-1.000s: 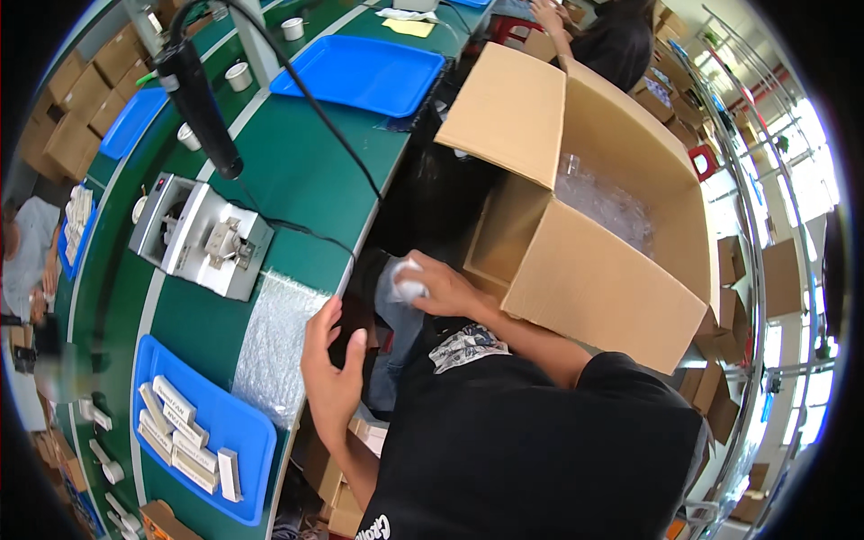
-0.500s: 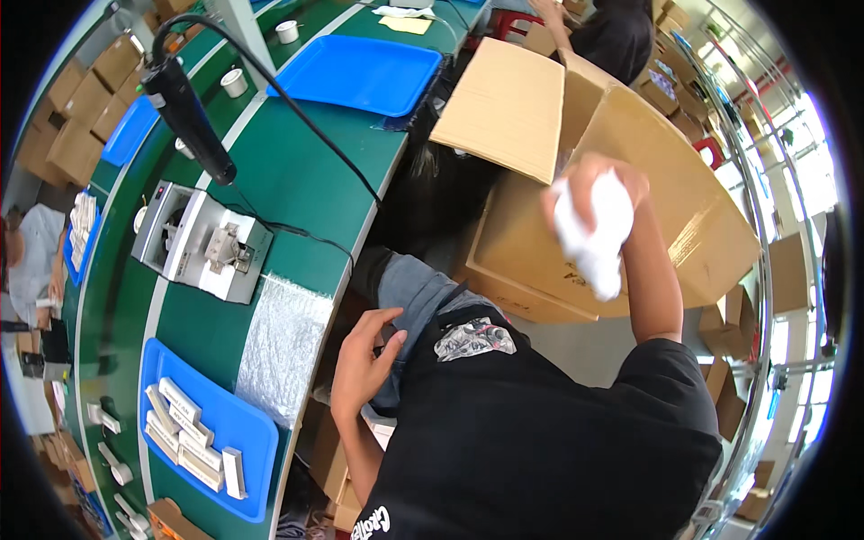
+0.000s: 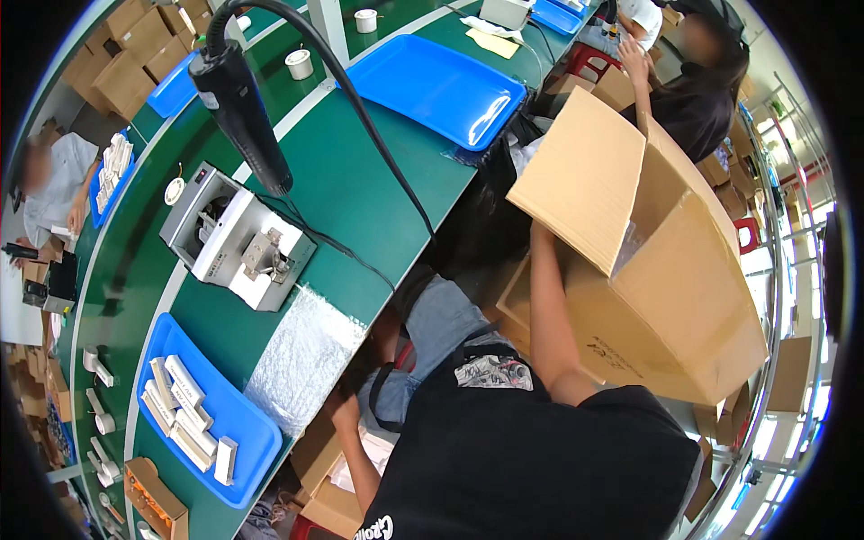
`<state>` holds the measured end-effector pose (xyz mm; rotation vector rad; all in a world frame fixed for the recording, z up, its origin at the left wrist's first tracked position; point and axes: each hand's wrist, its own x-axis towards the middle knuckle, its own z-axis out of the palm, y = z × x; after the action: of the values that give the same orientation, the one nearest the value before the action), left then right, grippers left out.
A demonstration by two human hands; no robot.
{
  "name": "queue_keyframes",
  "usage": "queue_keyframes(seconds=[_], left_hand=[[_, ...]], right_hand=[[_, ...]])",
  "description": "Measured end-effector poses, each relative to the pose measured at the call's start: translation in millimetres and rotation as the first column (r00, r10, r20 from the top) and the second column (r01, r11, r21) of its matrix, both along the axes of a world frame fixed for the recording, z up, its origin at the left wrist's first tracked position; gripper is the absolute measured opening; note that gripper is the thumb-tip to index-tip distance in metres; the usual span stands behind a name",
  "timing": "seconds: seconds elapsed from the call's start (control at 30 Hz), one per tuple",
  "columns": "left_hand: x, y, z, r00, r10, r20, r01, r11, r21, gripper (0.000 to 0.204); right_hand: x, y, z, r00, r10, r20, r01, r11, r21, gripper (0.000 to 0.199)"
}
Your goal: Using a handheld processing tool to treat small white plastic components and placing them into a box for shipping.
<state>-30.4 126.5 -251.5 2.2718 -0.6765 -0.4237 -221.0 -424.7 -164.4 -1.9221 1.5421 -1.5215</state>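
My left hand (image 3: 341, 407) is low at the table's front edge, beside my thigh and over an open carton (image 3: 335, 504) with white things in it. Its fingers are lost in shadow under the edge. My right forearm (image 3: 551, 310) stretches forward along the side of a large open cardboard box (image 3: 684, 297). The right hand itself is hidden behind the box's raised flap (image 3: 585, 171), so what it holds cannot be seen.
On the green table (image 3: 337, 211) stand a grey-white machine (image 3: 238, 238), a black hanging tool (image 3: 243, 121), an empty blue tray (image 3: 432, 85) and a blue tray (image 3: 256, 445) of small white boxes. A bubble-wrap sheet (image 3: 306, 360) lies between. Co-workers (image 3: 693, 99) sit beyond.
My right hand, earlier raised over the box with a white bundle, has gone down behind the flap; the bundle is out of sight. My left hand has dropped below the table edge. The view has shifted.
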Motion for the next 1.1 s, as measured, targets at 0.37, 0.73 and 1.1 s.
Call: queue_keyframes(seconds=[0.37, 0.73, 1.1], left_hand=[[-7.8, -19.3, -26.0, 0.938, 0.138, 0.318, -0.184, 0.976, 0.12, 0.031], [-10.0, -39.5, -7.1, 0.991, 0.128, 0.03, -0.132, 0.974, 0.186, 0.031], [-37.8, -351.2, 88.2, 0.346, -0.354, -0.869, 0.038, 0.931, -0.364, 0.05]], right_hand=[[35.7, -154.4, 37.2, 0.795, 0.579, -0.18, -0.184, 0.513, 0.838, 0.042], [16.6, -165.0, -6.1, 0.721, 0.654, -0.227, -0.275, 0.571, 0.773, 0.04], [71.6, -203.6, -52.4, 0.592, 0.661, -0.461, -0.377, 0.733, 0.567, 0.038]])
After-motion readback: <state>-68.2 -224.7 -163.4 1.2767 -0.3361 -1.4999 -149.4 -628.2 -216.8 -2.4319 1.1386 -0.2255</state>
